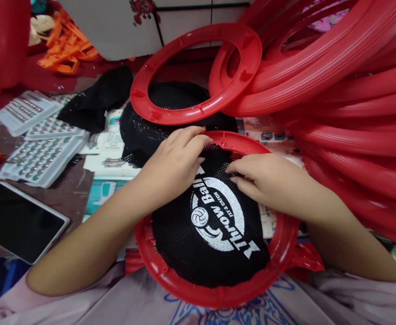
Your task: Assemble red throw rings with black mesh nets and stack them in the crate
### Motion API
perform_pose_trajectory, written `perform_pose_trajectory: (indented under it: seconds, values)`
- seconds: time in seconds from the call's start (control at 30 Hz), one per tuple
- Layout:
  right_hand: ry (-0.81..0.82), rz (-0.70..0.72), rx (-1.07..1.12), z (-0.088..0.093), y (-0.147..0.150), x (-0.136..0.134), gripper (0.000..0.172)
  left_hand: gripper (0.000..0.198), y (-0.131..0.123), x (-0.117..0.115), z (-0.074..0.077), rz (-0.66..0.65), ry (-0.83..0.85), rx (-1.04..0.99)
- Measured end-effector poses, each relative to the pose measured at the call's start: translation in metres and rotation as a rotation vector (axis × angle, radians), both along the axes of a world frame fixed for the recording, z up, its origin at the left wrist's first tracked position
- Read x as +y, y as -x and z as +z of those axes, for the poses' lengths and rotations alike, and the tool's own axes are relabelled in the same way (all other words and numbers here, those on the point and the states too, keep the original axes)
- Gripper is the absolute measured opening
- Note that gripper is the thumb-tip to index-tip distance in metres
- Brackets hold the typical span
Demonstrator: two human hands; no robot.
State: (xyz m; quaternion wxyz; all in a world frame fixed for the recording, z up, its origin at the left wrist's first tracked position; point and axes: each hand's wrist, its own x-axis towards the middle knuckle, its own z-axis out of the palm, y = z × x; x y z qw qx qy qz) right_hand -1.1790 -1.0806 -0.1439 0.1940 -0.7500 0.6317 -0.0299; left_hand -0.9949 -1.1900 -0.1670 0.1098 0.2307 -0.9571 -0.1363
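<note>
A round black mesh cloth (184, 253) printed with white "Throw Ball" lettering lies over a red plastic ring (214, 295) in front of my body. My left hand (179, 155) is at the far rim, its fingers curled on the cloth's upper edge. To the right, my right hand (262, 174) pinches the same cloth near its upper right edge with thumb and fingertips. On the right side the cloth stops short of the ring's rim, leaving a gap. My wrists and forearms cover parts of the ring on both sides.
Behind sits another red ring (191, 115), over more black mesh cloth (140, 135). Large stacked red hoops (353, 117) crowd the right. On the left are clear boxes of metal balls (38, 158), a phone (18, 221) and orange plastic parts (67, 43).
</note>
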Motion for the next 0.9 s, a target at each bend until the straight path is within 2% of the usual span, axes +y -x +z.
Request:
perform_pose_trajectory:
  seconds: [0.07,0.13,0.3,0.4,0.5,0.63,0.77,0.9]
  values:
    - [-0.057,-0.025,0.005,0.001,-0.002,0.0,0.027,0.031,-0.003,-0.002,0.004,0.034,-0.034,-0.008]
    - [-0.043,-0.038,-0.036,-0.001,-0.003,0.0,0.03,0.036,-0.01,-0.006,0.01,0.064,-0.064,-0.048]
    - [0.164,-0.087,-0.219,-0.005,-0.004,-0.003,0.034,0.045,-0.023,-0.011,0.025,0.14,0.006,-0.241]
    - [0.232,-0.115,-0.252,-0.008,-0.006,-0.003,0.035,0.035,-0.016,-0.011,0.022,0.011,0.063,-0.119]
    - [0.312,-0.054,-0.275,-0.01,-0.004,-0.003,0.035,0.031,-0.002,-0.011,0.016,-0.167,0.037,0.002]
    - [0.411,0.015,-0.291,-0.011,0.004,-0.003,0.031,0.035,0.015,-0.015,0.014,-0.176,-0.105,0.024]
    - [0.504,0.047,-0.378,-0.008,0.01,-0.004,0.026,0.024,0.029,-0.021,0.015,-0.238,-0.174,0.043]
    - [0.365,-0.032,-0.539,-0.002,0.01,-0.004,0.016,0.015,0.032,-0.024,0.013,-0.266,-0.237,0.136]
